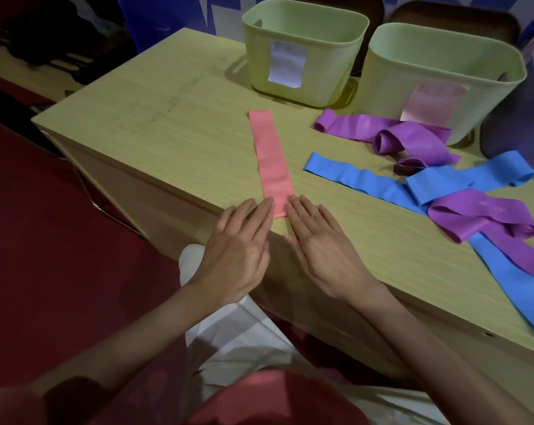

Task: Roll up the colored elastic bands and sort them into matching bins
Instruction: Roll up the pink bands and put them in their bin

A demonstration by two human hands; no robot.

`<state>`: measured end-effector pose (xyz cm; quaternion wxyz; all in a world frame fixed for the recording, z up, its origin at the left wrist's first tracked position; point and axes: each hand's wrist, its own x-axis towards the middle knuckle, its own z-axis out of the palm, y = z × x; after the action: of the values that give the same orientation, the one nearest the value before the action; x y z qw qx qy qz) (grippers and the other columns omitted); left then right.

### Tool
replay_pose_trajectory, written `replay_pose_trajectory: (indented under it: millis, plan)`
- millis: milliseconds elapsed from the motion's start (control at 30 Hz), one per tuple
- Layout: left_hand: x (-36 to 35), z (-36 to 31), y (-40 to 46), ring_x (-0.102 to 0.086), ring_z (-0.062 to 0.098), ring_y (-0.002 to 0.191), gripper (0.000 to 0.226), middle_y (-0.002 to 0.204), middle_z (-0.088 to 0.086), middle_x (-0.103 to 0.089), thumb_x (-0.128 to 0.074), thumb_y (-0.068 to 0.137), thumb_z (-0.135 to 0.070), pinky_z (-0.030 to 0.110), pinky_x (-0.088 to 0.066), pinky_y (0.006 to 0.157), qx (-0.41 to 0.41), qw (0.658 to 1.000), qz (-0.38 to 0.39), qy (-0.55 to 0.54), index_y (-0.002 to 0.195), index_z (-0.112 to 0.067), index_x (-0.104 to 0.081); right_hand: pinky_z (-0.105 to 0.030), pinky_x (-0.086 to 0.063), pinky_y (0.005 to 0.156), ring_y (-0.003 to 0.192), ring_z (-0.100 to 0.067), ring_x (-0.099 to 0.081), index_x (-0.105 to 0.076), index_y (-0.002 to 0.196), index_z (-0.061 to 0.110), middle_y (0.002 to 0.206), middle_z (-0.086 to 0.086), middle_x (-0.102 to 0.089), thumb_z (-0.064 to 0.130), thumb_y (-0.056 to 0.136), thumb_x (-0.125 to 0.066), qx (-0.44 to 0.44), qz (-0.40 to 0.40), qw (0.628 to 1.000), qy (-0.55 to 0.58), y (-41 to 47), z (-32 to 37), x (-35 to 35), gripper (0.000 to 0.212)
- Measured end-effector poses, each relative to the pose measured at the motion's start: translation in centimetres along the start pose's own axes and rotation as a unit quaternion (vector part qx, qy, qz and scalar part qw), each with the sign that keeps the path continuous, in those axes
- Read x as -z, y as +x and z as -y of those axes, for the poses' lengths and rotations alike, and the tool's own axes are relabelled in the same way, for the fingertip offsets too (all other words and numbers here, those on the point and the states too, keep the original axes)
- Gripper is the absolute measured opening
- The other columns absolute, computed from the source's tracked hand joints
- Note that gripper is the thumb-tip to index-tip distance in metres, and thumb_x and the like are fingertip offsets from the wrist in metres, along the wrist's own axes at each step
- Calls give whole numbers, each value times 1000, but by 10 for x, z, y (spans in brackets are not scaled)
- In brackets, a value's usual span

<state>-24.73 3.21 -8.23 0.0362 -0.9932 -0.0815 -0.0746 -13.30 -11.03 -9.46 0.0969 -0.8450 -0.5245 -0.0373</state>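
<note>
A pink elastic band (271,157) lies flat and straight on the wooden table (173,130), running away from me. My left hand (239,250) and my right hand (320,250) rest flat at the table's near edge, fingers spread, fingertips touching the band's near end from either side. Neither hand grips anything. To the right lie tangled purple bands (412,139) and blue bands (366,179). Two pale green bins stand at the back: one with a white label (302,32) and one with a pink label (443,59).
More purple band (486,219) and blue band (516,286) trail toward the table's right front edge. A dark purple object (523,118) stands at the far right beside the pink-label bin. The floor at left is dark red.
</note>
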Motion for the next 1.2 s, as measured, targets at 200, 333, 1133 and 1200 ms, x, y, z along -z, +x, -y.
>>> replay_pose_trajectory:
  millis: [200,333,1133,1200]
  plan:
    - [-2,-1,2,-29,27,140,60,156,0,-25,-31,91,-27,45,-24,112,20,1000,-2,-2,148,-8,-29,-42,-12,121,149,-23,-10,-16,153,6,160,-11,-15,47,100,-7,-5,32,999,-1,6,-1,-3,67]
    - [-2,0,5,-26,27,141,62,157,0,-23,-29,90,-28,46,-24,113,19,1000,-3,-6,148,-8,-28,-41,-6,121,149,-24,-4,-7,153,6,161,-12,-9,51,99,-6,-4,48,998,34,8,-2,-1,70]
    - [-18,17,40,-53,21,80,14,89,2,-64,-57,93,-16,38,-48,68,-18,964,-215,-153,92,-8,-68,-34,1,121,148,-11,5,-10,154,13,162,1,-2,51,95,-4,26,83,993,76,22,-14,8,70]
    - [-20,18,42,-52,21,78,14,86,3,-64,-58,92,-18,37,-48,67,-13,965,-210,-154,92,-9,-68,-34,2,121,148,-11,6,-9,154,15,162,2,-2,52,94,-2,28,89,993,77,24,-16,9,72]
